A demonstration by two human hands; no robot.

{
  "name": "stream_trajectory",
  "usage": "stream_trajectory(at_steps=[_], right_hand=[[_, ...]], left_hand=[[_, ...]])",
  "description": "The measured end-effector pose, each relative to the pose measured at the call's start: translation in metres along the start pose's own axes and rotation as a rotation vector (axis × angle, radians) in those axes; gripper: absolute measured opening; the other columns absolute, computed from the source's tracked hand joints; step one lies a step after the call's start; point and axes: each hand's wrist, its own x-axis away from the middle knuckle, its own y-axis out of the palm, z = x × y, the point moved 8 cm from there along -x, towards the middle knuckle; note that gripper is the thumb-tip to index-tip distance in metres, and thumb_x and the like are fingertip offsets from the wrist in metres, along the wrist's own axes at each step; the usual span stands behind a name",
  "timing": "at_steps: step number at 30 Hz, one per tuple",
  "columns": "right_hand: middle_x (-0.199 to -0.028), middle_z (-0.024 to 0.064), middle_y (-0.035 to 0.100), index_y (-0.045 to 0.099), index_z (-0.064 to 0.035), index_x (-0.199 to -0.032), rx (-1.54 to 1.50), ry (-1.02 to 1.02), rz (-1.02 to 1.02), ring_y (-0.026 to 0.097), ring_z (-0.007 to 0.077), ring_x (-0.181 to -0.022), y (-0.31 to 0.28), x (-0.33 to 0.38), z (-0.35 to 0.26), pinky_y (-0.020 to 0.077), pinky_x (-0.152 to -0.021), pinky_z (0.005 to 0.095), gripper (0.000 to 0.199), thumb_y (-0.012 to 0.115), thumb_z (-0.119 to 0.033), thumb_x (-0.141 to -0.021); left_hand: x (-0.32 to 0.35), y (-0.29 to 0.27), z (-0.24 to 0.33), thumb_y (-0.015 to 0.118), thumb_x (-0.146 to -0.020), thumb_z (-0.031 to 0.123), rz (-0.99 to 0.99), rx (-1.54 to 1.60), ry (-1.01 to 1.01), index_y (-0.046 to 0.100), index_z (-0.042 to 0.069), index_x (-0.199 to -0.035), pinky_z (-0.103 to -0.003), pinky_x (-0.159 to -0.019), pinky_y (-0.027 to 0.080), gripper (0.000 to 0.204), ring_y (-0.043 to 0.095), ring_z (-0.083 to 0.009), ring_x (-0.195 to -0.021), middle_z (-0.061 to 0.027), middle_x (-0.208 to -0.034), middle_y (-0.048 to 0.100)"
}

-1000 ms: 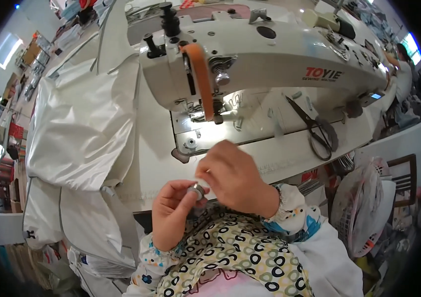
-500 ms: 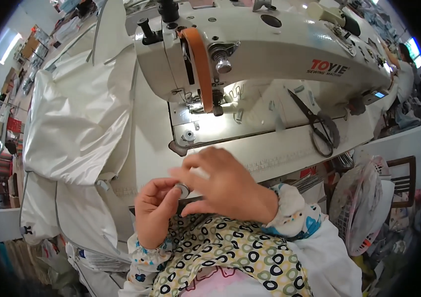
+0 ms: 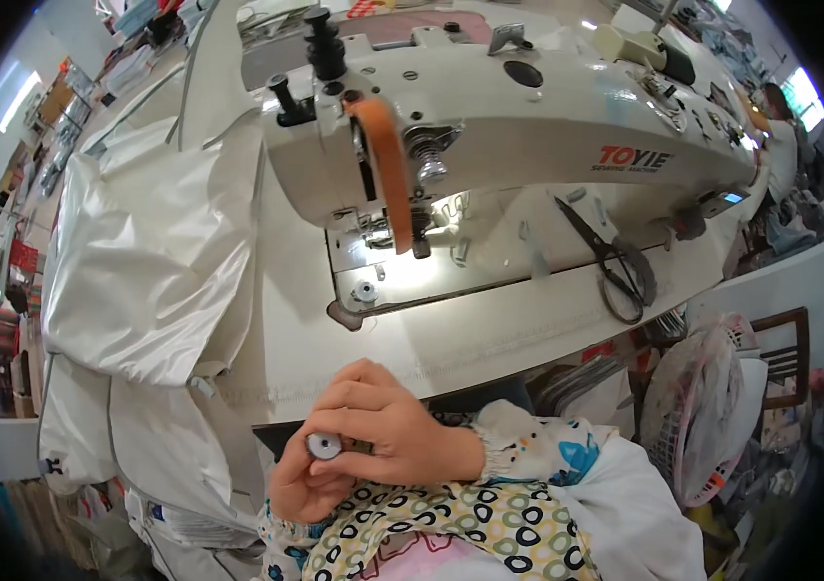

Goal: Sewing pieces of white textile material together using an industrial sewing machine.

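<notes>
Both hands are together just below the table's front edge. My left hand (image 3: 301,489) and my right hand (image 3: 383,431) pinch a small round silver bobbin (image 3: 324,445) between their fingertips, the right hand lying over the left. Straight ahead stands a white industrial sewing machine (image 3: 509,126) with an orange strap down its head and a lit needle area (image 3: 402,266). My sleeves have a ring pattern.
Black scissors (image 3: 615,271) lie on the white table (image 3: 489,334) to the right of the needle. White shiny fabric (image 3: 141,261) is heaped on the left and hangs over the table's edge. A plastic basket (image 3: 702,407) and a wooden chair (image 3: 785,353) stand at right.
Both hands have dropped from the table top toward my lap, keeping hold of the bobbin. The view has moved closer to the machine head.
</notes>
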Motion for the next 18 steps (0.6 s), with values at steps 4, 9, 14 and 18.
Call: stream_trajectory(at_steps=[4, 9, 14, 18], right_hand=[[-0.103, 0.0036, 0.064, 0.070, -0.0072, -0.107, -0.159, 0.091, 0.060, 0.054, 0.0275, -0.101, 0.000, -0.002, 0.010, 0.0447, -0.090, 0.0371, 0.030, 0.078, -0.014, -0.079], [-0.104, 0.0066, 0.063, 0.067, -0.0072, -0.108, -0.193, 0.057, 0.092, 0.054, 0.0297, -0.101, -0.002, 0.000, 0.004, 0.0436, -0.090, 0.0412, 0.034, 0.078, -0.021, -0.079], [-0.109, 0.0091, 0.063, 0.064, -0.0037, -0.116, -0.173, 0.046, -0.016, 0.055, 0.0295, -0.109, -0.008, 0.007, 0.017, 0.0427, -0.096, 0.0449, 0.041, 0.075, -0.026, -0.082], [-0.124, 0.0131, 0.057, 0.058, -0.0012, -0.123, 0.561, 0.073, -0.112, 0.053, 0.0306, -0.117, -0.046, 0.020, 0.044, 0.0370, -0.107, 0.0473, 0.049, 0.071, -0.031, -0.087]], left_hand=[[-0.001, 0.032, 0.014, 0.048, -0.103, 0.021, -0.046, -0.262, 0.275, 0.050, -0.001, -0.120, -0.018, -0.055, 0.043, 0.028, 0.054, -0.0055, -0.073, -0.0045, -0.097, 0.060], [-0.003, 0.031, 0.006, 0.047, -0.102, 0.017, -0.076, -0.095, 0.339, 0.050, -0.001, -0.117, -0.021, -0.051, 0.043, 0.024, 0.051, -0.0031, -0.057, -0.0045, -0.103, 0.058], [-0.015, 0.031, -0.006, 0.045, -0.105, 0.021, -0.396, 0.118, 0.228, 0.049, 0.003, -0.122, -0.018, -0.045, 0.032, 0.025, 0.037, -0.0012, -0.046, -0.0027, -0.110, 0.055], [-0.006, -0.010, 0.005, 0.038, -0.109, 0.024, -0.108, 0.097, 0.310, 0.052, 0.010, -0.125, -0.021, -0.045, 0.028, 0.026, 0.031, -0.0036, -0.047, -0.0012, -0.110, 0.055]])
